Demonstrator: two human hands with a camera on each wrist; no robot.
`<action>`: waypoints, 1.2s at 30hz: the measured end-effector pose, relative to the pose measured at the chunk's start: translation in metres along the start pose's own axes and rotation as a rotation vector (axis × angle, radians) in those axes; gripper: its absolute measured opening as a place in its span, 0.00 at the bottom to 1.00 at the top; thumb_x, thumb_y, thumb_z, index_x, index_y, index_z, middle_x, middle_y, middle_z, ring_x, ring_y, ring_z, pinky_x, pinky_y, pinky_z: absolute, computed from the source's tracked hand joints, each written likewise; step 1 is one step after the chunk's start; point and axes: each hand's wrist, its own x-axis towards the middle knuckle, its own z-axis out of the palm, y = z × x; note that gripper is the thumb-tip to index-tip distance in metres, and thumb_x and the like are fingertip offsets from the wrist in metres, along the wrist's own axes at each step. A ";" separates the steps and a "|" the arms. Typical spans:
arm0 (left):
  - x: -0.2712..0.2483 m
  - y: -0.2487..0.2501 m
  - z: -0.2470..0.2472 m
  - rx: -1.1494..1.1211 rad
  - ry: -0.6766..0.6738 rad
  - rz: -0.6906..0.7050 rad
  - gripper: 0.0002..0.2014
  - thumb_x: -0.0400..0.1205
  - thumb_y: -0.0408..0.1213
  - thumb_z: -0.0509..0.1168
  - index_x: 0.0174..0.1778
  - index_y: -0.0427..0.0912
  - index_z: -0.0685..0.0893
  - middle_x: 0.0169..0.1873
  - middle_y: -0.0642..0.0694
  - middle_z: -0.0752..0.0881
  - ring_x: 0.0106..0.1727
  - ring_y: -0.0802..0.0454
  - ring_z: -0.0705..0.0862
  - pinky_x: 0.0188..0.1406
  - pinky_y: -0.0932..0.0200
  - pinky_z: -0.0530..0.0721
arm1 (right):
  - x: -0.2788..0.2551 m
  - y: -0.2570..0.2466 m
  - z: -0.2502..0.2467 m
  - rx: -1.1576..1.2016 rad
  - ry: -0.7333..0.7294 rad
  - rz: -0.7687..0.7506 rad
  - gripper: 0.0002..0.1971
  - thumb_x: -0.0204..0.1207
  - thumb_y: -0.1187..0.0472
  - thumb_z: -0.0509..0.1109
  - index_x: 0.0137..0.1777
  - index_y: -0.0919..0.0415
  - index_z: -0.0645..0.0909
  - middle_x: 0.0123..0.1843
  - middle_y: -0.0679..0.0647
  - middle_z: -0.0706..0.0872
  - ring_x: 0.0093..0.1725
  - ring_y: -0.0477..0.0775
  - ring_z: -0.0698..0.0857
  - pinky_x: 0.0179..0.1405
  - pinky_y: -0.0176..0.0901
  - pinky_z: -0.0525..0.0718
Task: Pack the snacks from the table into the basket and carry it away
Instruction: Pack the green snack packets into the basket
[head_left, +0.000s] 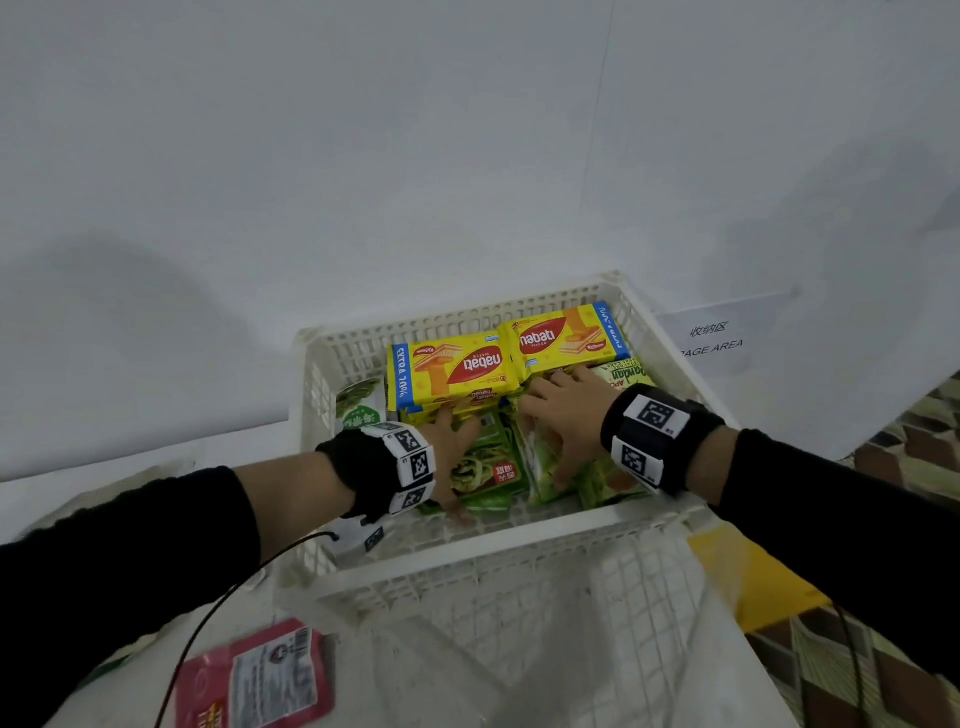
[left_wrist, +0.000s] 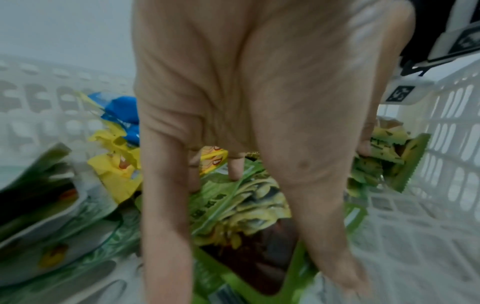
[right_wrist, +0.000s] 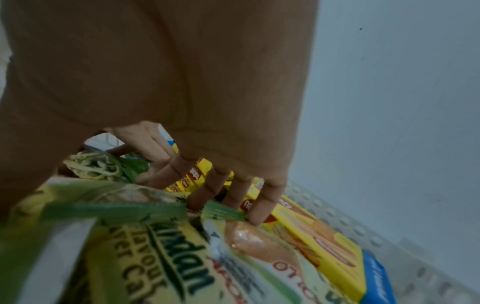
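The white slotted basket stands against the wall and holds the snacks. Two yellow Nabati wafer packs lie along its far side. Both my hands are inside it. My left hand presses with spread, straight fingers on a green noodle packet. My right hand lies over green pandan cake packets, its straight fingertips tucked down between them and a yellow wafer pack. A red snack packet lies on the table in front of the basket, at the lower left.
A paper sign lies right of the basket by the wall. A yellow patch marks the table's right edge, with patterned floor beyond. A black cable hangs from my left wrist.
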 end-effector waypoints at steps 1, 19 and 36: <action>0.001 -0.002 0.004 -0.026 0.006 0.012 0.57 0.71 0.61 0.73 0.82 0.46 0.40 0.80 0.28 0.49 0.55 0.35 0.84 0.49 0.45 0.87 | 0.000 -0.001 0.000 -0.004 0.007 0.004 0.41 0.55 0.29 0.77 0.63 0.49 0.68 0.65 0.50 0.71 0.64 0.57 0.72 0.65 0.57 0.69; -0.009 -0.009 0.011 -0.152 0.030 0.013 0.49 0.70 0.56 0.76 0.80 0.48 0.53 0.77 0.32 0.56 0.61 0.35 0.81 0.52 0.45 0.85 | -0.006 -0.006 -0.001 -0.057 -0.038 0.007 0.41 0.52 0.28 0.77 0.63 0.44 0.67 0.66 0.51 0.70 0.65 0.59 0.71 0.67 0.61 0.66; -0.045 -0.021 -0.050 -0.374 0.297 0.016 0.21 0.82 0.58 0.60 0.40 0.41 0.80 0.36 0.47 0.78 0.34 0.49 0.75 0.30 0.59 0.71 | -0.008 -0.012 -0.049 0.408 -0.074 0.067 0.30 0.65 0.34 0.75 0.63 0.49 0.77 0.63 0.49 0.79 0.64 0.53 0.78 0.63 0.53 0.79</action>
